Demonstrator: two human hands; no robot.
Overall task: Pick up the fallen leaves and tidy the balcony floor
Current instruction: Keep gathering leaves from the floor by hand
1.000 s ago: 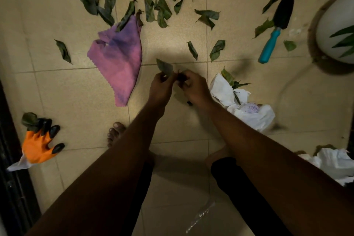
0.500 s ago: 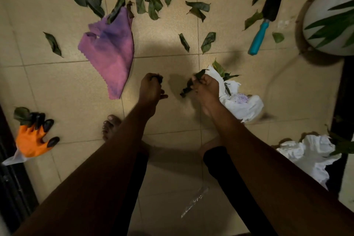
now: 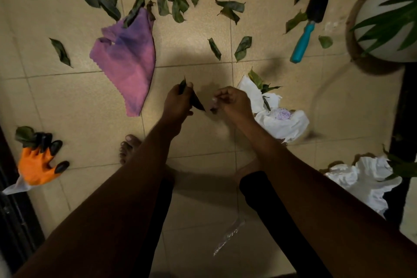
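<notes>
Several dark green fallen leaves (image 3: pixel 173 0) lie scattered over the tan tile floor at the top, and two more leaves (image 3: pixel 242 46) lie nearer the middle. My left hand (image 3: pixel 177 102) grips a dark leaf (image 3: pixel 198 104) that sticks out on both sides of the fist. A short gap to its right is my right hand (image 3: pixel 233 101), fingers curled, with nothing clearly in it. Just right of that hand a crumpled white bag (image 3: pixel 282 121) lies open with a few leaves (image 3: pixel 259 82) in its mouth.
A purple cloth (image 3: pixel 128 58) lies left of my hands. A teal-handled trowel (image 3: pixel 309 22) and a white plant pot (image 3: pixel 388 18) are at the upper right. An orange glove (image 3: pixel 36 165) lies at the left, more crumpled white plastic (image 3: pixel 365 178) at the right.
My right hand carried leaves to the white bag, let them go and came back toward the left hand. My left hand now shows a leaf in its grip.
</notes>
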